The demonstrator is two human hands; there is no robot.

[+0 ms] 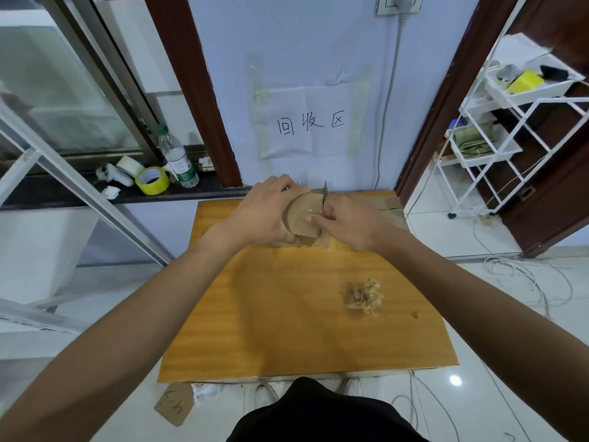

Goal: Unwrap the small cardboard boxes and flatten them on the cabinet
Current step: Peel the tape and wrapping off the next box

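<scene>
**A:** Head view. Both hands are up at the far end of the orange-yellow wooden cabinet top (pixel 287 314), working on one small brown cardboard box (pixel 302 215).

**B:** The left hand (pixel 267 212) is wrapped over the box's left side, fingers curled round it in a firm clasp.

**A:** The right hand (pixel 347 223) has its fingers curled too, thumb and forefinger pinching at the box's right edge, where a thin flap stands up. Card or tape in that pinch, I can't tell.

**B:** The box sits between the two hands near the cabinet's back edge. Resting on the wood or just off it, I can't say.

**A:** Behind the right hand, a flat brown cardboard sheet (pixel 389 205) lies on the far right corner.

**B:** Closer in, right of centre, there's a crumpled wad of clear tape (pixel 363 296) on the wood, well apart from the hands.

**A:** On the dark ledge to the left, a yellow tape roll (pixel 152 180) sits beside a clear plastic bottle (pixel 178 161).

**B:** Straight ahead, a white paper sign (pixel 306 119) is taped to the wall.
</scene>
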